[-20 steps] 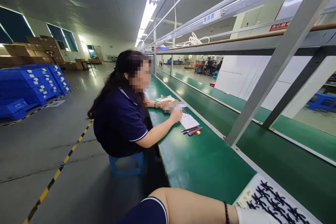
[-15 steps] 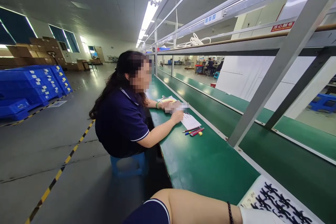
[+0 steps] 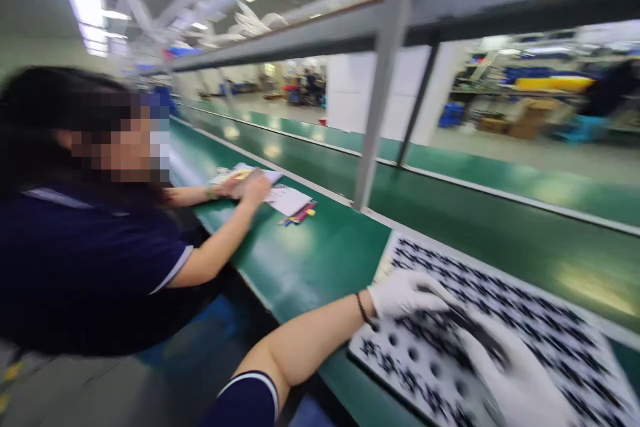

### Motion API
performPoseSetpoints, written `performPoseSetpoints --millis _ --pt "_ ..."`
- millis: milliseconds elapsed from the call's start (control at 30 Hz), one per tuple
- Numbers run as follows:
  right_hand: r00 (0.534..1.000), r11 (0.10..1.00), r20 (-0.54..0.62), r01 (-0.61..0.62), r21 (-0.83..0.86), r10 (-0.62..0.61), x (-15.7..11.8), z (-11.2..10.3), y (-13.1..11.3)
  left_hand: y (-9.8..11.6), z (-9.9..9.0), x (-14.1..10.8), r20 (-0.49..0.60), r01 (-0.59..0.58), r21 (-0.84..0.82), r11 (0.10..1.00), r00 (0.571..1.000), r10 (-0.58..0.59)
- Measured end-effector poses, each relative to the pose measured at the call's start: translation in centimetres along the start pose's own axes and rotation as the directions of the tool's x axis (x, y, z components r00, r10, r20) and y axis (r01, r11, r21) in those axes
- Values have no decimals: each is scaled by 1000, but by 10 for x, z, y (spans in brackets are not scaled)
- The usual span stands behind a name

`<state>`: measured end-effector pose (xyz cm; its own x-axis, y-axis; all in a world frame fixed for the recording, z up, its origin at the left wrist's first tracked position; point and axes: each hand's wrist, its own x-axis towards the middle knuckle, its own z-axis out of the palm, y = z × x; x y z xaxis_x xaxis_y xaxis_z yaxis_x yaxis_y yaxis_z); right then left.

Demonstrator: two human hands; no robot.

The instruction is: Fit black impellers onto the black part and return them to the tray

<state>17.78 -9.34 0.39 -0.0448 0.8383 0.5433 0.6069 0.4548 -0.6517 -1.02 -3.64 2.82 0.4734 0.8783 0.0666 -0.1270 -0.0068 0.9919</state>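
Note:
A white board (image 3: 387, 340) with rows of small black parts lies on the green bench at the lower right. Over it are both my hands, in white gloves. My left hand (image 3: 413, 293) has its fingers closed round one end of a dark, elongated piece (image 3: 473, 325). At the other end of that piece is my right hand (image 3: 520, 367), its fingers bent against it. Motion blur hides the details of the piece. Below the hands, several round holes show in the board between the black parts.
A seated person (image 3: 90, 233) in a dark blue shirt is at the left, hands over papers (image 3: 290, 201) on the bench. Pens and a small yellow item (image 3: 311, 213) lie beside the papers. A metal post (image 3: 383, 93) rises behind the bench, with a shelf above.
The view has swung right and down. My right hand, the dark piece and most of the board have come into view. The seated person now appears farther left.

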Motion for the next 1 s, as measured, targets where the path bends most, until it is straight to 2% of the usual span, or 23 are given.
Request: performPoseSetpoints --millis 33,67,133,233,300,367,467,567,733,900,1000 --pt "996 996 -7 -87 28 87 -4 -6 -4 4 -1 -3 -35 -2 -7 1000 999 2" --pt "982 979 33 -186 87 184 -4 -10 -8 6 -2 -4 -66 -1 -53 999 998 -2" --pt "945 906 62 -325 270 320 1 -11 -15 7 -4 -3 -68 16 -151 988 997 -26" --pt "900 744 149 -425 516 411 10 -9 -18 8 -3 -6 9 31 -240 970 1000 -29" --pt "870 647 238 -483 590 432 11 -9 -18 11 -1 -10 74 48 -245 968 997 -31" --pt "848 592 317 -525 612 424 10 -10 -18 14 0 -13 101 25 -200 979 995 -4" --pt "839 578 361 -542 609 407 10 -12 -18 17 2 -13 70 -87 -79 993 993 92" --pt "842 604 329 -538 589 429 12 -14 -20 16 2 -11 43 -156 6 988 987 156" --pt "841 660 287 -539 523 458 13 -14 -23 10 2 -9 -15 -172 54 984 985 173" --pt "816 620 349 -577 532 461 12 -12 -26 6 3 -10 14 -175 75 982 985 175" --pt "803 621 344 -594 511 486 12 -11 -27 6 4 -11 15 -163 69 984 987 162"
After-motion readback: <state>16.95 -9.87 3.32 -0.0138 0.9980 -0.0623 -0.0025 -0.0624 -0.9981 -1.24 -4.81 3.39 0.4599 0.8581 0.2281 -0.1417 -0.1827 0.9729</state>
